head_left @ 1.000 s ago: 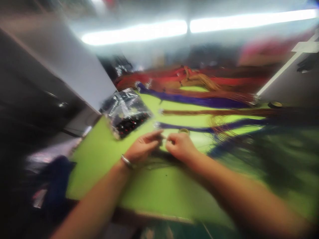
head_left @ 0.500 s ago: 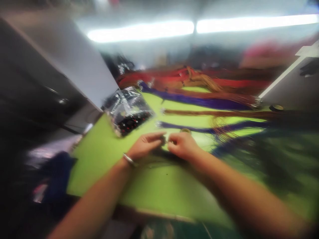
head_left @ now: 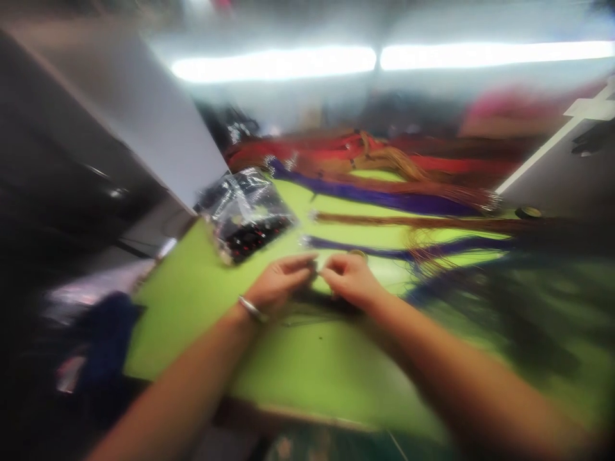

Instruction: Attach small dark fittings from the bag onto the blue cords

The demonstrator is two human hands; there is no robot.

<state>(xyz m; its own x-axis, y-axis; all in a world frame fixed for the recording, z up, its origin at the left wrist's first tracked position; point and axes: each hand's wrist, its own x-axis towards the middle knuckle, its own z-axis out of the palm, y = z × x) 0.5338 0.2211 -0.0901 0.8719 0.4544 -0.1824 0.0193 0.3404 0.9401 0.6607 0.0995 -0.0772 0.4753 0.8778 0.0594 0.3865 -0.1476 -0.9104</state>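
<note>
Over the green tabletop, my left hand pinches a small dark piece between thumb and fingers. My right hand is close beside it, thumb and fingers pressed together at the piece's right side; what they hold is too small to make out. Thin dark strands lie under both hands. Just behind my right hand is a small round yellowish item, partly hidden. A clear plastic bag with dark and red bits lies beyond my left hand.
Purple wire bundles, a brown bundle and red and orange bundles stretch across the back. Loose dark wires spread at right. A black ring-shaped roll lies at the back right. Pale panels stand at the left.
My right hand's fingers have shifted slightly left toward the dark piece and straightened a little. My left hand stays almost in place.
</note>
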